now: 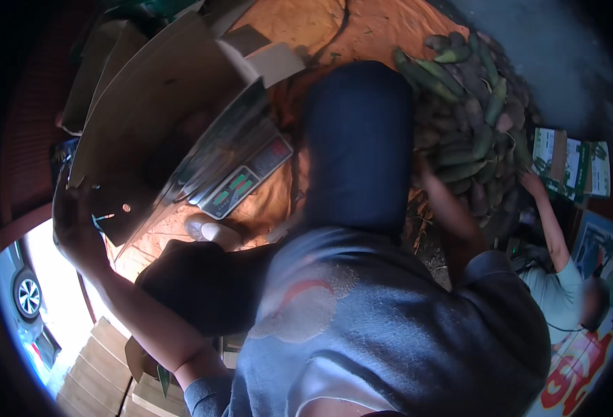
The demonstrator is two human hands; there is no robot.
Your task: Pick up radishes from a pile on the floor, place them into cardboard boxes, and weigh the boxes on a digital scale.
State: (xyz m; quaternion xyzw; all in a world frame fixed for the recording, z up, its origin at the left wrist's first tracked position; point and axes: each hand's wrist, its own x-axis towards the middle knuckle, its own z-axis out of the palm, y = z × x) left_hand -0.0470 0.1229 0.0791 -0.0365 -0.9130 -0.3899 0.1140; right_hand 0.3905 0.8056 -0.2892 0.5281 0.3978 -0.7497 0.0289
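Observation:
My left hand (77, 226) grips the near left edge of a large open cardboard box (157, 83); its fingers are partly in shadow. The box is tilted, and its inside is mostly dark. Against the box's right side stands a digital scale (230, 194) with lit green displays. My right arm reaches down past my knee to a heap of long green and brownish vegetables (459, 156). There my right hand (424, 172) is smeared and partly hidden behind my leg, so its fingers do not show.
An orange sheet (285, 24) lies under the heap and the scale. At the right, a co-worker's hand (531, 182) touches the heap's edge, near a green and white carton (570, 163). Flattened cardboard (94, 368) lies at lower left, with a parked car (25, 292) beyond.

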